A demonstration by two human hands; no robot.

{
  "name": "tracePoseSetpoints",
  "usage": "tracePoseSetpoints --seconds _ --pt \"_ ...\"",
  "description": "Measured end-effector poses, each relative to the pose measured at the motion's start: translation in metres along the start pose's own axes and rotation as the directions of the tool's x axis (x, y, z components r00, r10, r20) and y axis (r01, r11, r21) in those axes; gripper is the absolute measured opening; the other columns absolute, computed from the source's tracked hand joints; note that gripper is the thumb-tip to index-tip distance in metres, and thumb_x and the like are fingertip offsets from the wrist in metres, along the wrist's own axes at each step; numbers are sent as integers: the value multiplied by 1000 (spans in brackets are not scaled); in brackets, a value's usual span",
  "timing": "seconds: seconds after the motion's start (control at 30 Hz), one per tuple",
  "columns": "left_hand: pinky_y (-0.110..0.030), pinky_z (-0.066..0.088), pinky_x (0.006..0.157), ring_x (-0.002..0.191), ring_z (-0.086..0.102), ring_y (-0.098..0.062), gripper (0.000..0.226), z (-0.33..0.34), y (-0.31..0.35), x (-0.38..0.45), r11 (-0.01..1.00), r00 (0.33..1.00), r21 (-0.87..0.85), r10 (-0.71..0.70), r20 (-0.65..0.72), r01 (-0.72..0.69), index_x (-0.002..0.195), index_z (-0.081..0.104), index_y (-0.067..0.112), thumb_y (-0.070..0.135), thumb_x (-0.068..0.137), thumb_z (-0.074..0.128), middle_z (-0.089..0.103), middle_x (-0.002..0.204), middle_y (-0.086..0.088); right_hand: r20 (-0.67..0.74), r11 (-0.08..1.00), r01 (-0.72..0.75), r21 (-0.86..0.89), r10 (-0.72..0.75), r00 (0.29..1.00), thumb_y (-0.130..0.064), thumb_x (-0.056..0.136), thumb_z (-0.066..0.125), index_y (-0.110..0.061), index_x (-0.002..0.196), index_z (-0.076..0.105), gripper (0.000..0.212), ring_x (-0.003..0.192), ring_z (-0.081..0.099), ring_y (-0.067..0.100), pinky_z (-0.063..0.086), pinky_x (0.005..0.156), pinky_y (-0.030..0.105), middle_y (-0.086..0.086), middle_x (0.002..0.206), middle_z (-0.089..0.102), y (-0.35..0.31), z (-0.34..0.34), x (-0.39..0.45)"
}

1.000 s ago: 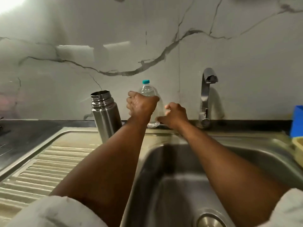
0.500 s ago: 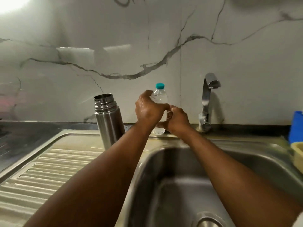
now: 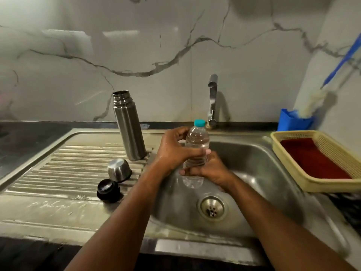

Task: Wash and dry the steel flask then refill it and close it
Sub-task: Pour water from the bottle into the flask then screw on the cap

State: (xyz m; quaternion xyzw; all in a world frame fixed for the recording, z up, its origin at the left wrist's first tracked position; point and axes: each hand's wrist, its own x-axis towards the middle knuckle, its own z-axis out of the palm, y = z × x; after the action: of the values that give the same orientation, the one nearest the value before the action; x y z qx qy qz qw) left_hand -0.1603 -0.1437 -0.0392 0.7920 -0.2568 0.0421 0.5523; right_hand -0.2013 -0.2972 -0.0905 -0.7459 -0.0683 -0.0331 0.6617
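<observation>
The stainless steel sink basin [image 3: 254,173] is the landmark, with its round drain [image 3: 212,207] on the basin floor. To the basin's left lies the ribbed steel draining board [image 3: 64,173], and behind the basin rises the grey-veined marble wall [image 3: 156,55], where the chrome tap [image 3: 212,98] stands at the basin's back edge. On the basin's right rim rests a pale yellow plastic mesh basket [image 3: 289,173] with a dark red cloth [image 3: 312,159] lying inside it; behind that basket, further from the basin, a blue plastic holder [image 3: 287,120] carries a blue-handled brush [image 3: 341,61] leaning against the wall. The tall cylindrical steel flask [image 3: 129,128] stands upright and uncapped on the draining board, just left of the basin's back-left corner. Nearer the viewer, also left of the basin, the rounded steel cup lid [image 3: 119,170] lies mouth-down on the ribs, and the black round stopper [image 3: 108,189] sits just in front of it. Above the basin, 2 bare hands hold a small clear plastic water bottle [image 3: 196,145] with a teal cap [image 3: 199,123], upright and closed. The left hand [image 3: 173,151] wraps its fingers round the bottle's upper body, while the right hand [image 3: 213,169] curls round its lower part from the right.
</observation>
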Motion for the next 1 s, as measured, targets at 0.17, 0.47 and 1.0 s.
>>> tracePoseSetpoints --seconds 0.17,0.47,1.0 --pt "-47 56 105 124 69 -18 56 0 -4 12 966 999 -253 46 7 -43 132 69 18 40 83 85 75 127 -1 -82 992 -6 -124 -4 997 -8 62 97 -15 111 72 55 93 77 22 62 88 47 6 101 79 18 1 12" --pt "-39 54 108 127 67 -19 30 -11 -4 16 947 990 -298 138 27 -124 129 70 9 20 101 64 75 128 -5 -231 982 32 -185 -76 970 -2 61 92 -15 89 75 36 78 77 23 65 77 45 7 84 78 18 13 21" --pt "-18 58 89 110 73 -4 31 -6 -5 20 967 974 -205 109 -199 -150 125 74 12 6 95 74 77 113 9 -382 955 -11 -297 -108 918 -7 59 93 -29 101 63 56 75 70 0 55 63 15 -12 86 71 18 13 22"
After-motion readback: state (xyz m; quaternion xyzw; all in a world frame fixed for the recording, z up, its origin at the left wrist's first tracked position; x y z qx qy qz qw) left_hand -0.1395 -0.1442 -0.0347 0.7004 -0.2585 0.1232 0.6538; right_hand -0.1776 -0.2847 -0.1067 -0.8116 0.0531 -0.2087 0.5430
